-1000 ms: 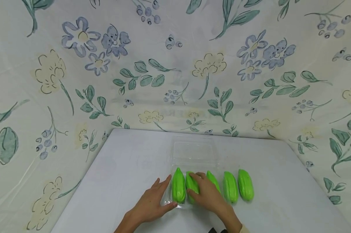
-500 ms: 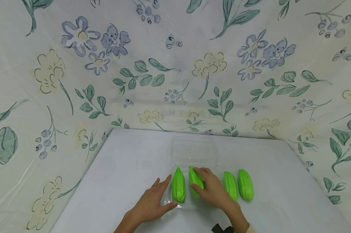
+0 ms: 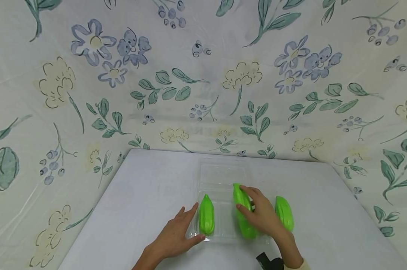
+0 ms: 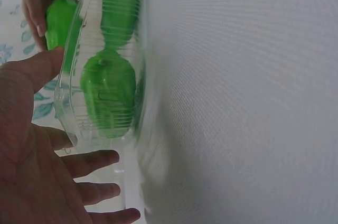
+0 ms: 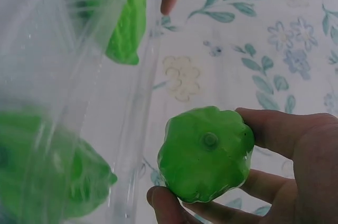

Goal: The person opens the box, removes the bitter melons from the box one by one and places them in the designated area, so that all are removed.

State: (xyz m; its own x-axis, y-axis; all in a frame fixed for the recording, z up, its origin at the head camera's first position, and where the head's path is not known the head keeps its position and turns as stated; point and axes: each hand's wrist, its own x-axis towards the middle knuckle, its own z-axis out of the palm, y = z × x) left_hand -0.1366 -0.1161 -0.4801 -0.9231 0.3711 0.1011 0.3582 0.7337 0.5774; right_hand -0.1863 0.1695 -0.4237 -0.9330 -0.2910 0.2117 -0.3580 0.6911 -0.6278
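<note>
My left hand [image 3: 174, 232] rests at the left front corner of a clear plastic tray [image 3: 220, 239], its fingers spread and thumb by the rim. Inside the tray at the left lies a green ridged vegetable [image 3: 207, 215]. With my right hand [image 3: 262, 215] I grip another green vegetable [image 3: 240, 198] above the tray's right part; the right wrist view shows the held vegetable [image 5: 206, 155] from its end, between thumb and fingers. More green shows below it, partly hidden by the hand. Through the tray wall, the left wrist view shows two vegetables, one nearer [image 4: 108, 94].
A green vegetable [image 3: 285, 213] lies on the white table [image 3: 149, 183] right of my right hand. The tray's clear lid [image 3: 223, 176] lies folded back behind it. A black object [image 3: 271, 262] is under my right wrist. Floral cloth [image 3: 203, 112] hangs behind.
My right hand has lifted the second vegetable from the left and carried it rightward. It now covers the spot where another vegetable was visible. My left hand has stayed still.
</note>
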